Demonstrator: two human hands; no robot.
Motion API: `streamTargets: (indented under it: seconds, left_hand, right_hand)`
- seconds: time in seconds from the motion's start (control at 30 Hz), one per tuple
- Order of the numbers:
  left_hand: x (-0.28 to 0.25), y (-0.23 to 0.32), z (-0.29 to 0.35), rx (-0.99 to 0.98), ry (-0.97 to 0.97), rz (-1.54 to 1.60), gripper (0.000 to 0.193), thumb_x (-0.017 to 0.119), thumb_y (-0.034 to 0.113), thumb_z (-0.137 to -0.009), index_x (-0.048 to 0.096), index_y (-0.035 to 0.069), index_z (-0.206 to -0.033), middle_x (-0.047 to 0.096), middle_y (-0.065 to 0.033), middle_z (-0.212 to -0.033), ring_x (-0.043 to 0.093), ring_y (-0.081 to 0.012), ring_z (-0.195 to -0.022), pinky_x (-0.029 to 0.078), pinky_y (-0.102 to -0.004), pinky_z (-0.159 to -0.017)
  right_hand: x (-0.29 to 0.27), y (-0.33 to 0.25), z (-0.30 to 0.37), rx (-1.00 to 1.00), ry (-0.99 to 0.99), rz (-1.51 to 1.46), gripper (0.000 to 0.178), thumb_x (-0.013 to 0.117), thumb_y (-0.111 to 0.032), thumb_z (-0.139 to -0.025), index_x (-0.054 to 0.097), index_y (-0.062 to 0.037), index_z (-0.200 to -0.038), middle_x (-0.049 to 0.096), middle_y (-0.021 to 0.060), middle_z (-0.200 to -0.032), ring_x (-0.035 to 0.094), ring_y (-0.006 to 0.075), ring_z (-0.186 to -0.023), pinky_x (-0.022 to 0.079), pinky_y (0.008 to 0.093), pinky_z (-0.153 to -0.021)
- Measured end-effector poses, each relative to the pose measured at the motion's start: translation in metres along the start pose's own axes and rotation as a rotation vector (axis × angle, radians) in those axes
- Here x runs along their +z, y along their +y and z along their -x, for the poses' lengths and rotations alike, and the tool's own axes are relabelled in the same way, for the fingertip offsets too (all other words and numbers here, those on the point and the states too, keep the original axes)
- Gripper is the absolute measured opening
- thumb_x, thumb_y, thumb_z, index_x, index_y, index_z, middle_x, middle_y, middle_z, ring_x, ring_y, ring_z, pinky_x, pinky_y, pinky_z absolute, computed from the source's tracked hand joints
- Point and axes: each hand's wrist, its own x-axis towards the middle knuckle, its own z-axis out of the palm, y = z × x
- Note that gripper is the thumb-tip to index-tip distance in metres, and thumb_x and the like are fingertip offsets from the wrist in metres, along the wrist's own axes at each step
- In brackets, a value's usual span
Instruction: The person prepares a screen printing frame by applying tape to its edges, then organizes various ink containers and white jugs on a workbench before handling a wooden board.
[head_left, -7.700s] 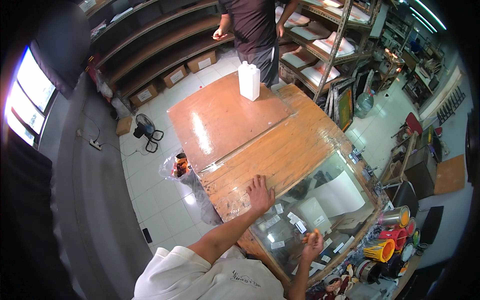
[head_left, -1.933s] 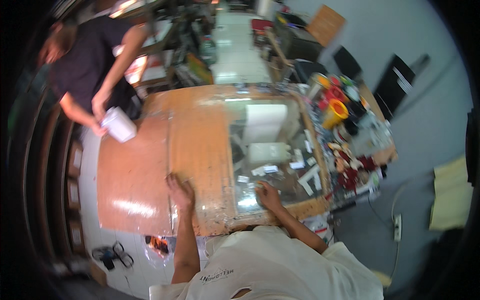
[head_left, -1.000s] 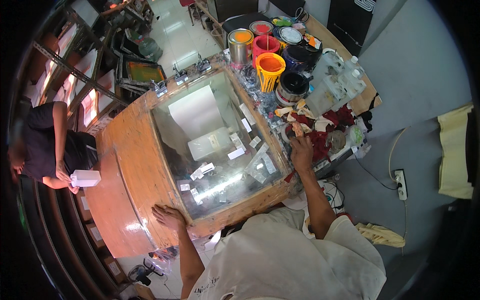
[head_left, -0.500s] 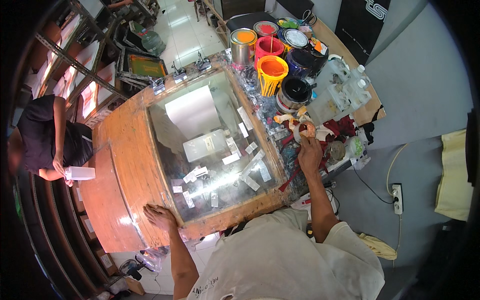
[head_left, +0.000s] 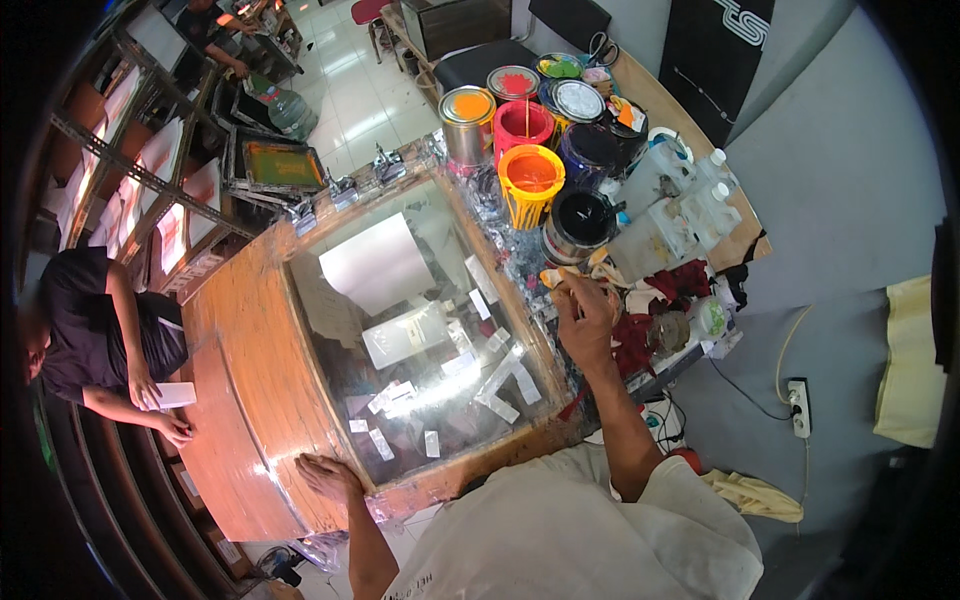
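Observation:
My left hand (head_left: 330,478) lies flat with fingers stretched on the wooden table (head_left: 245,370), beside the near left corner of its glass panel (head_left: 400,345). My right hand (head_left: 585,315) is over the cluttered right side of the table, its fingers bent together. Whatever they hold is hidden beneath them. Just past the fingertips is an orange-stained cloth (head_left: 552,278). Dark red rags (head_left: 632,345) lie against the right side of this hand. An open can of black paint (head_left: 580,222) stands beyond it.
Several paint cans, among them an orange one (head_left: 531,175) and a red one (head_left: 523,125), crowd the far right. Translucent jugs (head_left: 690,215) stand beside them. A white sheet (head_left: 378,260) and small pale pieces lie on the glass. A person (head_left: 90,330) works at the left edge.
My right hand has moved left, away from the ring-shaped roll it was touching, toward the stained cloth. My left hand stays flat. The person at left has shifted the white box.

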Motion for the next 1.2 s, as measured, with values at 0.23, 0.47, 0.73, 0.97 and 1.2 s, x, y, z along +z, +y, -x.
streamTargets:
  seconds: [0.23,0.47,0.73,0.97,1.2]
  left_hand:
    - [-0.001,0.004,-0.004,0.014,-0.041,-0.034,0.058,0.027,0.044,-0.105,0.036,0.007,-0.150,0.034,-0.0150,-0.156,0.029,-0.0337,-0.145,0.023,-0.0486,-0.116]
    - [0.003,0.000,-0.004,0.050,-0.042,-0.060,0.061,0.026,0.045,-0.105,0.033,0.004,-0.151,0.033,-0.0183,-0.156,0.028,-0.0362,-0.145,0.023,-0.0489,-0.116]
    - [0.003,-0.002,-0.004,0.070,-0.029,-0.072,0.062,0.023,0.044,-0.106,0.034,0.002,-0.150,0.034,-0.0192,-0.155,0.030,-0.0371,-0.144,0.024,-0.0494,-0.116]
    - [0.008,-0.011,-0.005,0.093,0.003,-0.060,0.060,0.027,0.043,-0.106,0.035,0.002,-0.150,0.036,-0.0207,-0.153,0.033,-0.0380,-0.142,0.026,-0.0496,-0.115]
    - [0.023,-0.027,-0.014,0.062,0.065,-0.030,0.057,0.040,0.040,-0.103,0.043,0.000,-0.143,0.045,-0.0229,-0.144,0.044,-0.0399,-0.132,0.036,-0.0499,-0.109]
  right_hand:
    - [-0.005,-0.021,-0.157,-0.119,-0.131,0.490,0.096,0.085,-0.030,-0.071,0.035,-0.0048,-0.149,0.060,0.0178,-0.122,0.051,0.0350,-0.112,0.039,0.0463,-0.092]
    - [0.045,0.004,-0.213,-0.005,-0.546,0.834,0.125,0.088,-0.053,-0.057,0.025,-0.0041,-0.154,0.055,0.0245,-0.131,0.044,0.0374,-0.126,0.034,0.0483,-0.101]
    - [0.043,0.015,-0.207,-0.100,-0.557,0.549,0.112,0.090,-0.033,-0.053,0.034,-0.0038,-0.145,0.050,0.0207,-0.131,0.042,0.0369,-0.125,0.031,0.0470,-0.105]
    - [0.048,0.008,-0.192,-0.156,-0.628,0.535,0.102,0.086,-0.037,-0.060,0.036,-0.0056,-0.142,0.051,0.0209,-0.127,0.048,0.0387,-0.119,0.027,0.0549,-0.107]
    - [0.060,-0.011,-0.166,-0.242,-0.445,0.526,0.093,0.085,-0.038,-0.060,0.046,0.0011,-0.134,0.051,0.0275,-0.118,0.051,0.0401,-0.114,0.026,0.0598,-0.107]
